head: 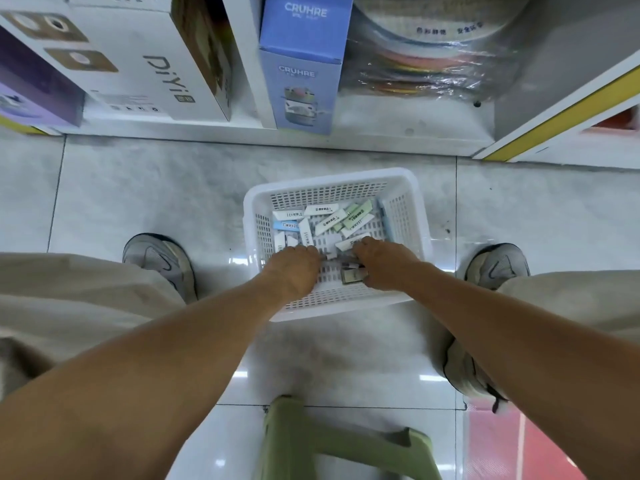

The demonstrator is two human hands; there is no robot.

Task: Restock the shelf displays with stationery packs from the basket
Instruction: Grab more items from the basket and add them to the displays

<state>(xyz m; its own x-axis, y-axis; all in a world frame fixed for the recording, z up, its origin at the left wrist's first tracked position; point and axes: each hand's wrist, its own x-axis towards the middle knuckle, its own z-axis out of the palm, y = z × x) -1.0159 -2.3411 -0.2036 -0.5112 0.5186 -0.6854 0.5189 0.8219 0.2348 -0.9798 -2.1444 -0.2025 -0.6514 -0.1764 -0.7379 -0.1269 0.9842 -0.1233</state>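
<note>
Tiled floor [145, 202], basket [420, 216], shelf [381, 133]

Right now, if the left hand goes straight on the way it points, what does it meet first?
Probably the white stationery packs lying just beyond the left hand on the floor of the white basket. Depth is unclear, so its fingertips may already touch them.

Both hands down in white basket [337, 181] on floor: left hand [294, 268] and right hand [381, 265] among loose packs [325, 220]; right grips a dark pack [351, 276]. Grip of left unclear.
</note>
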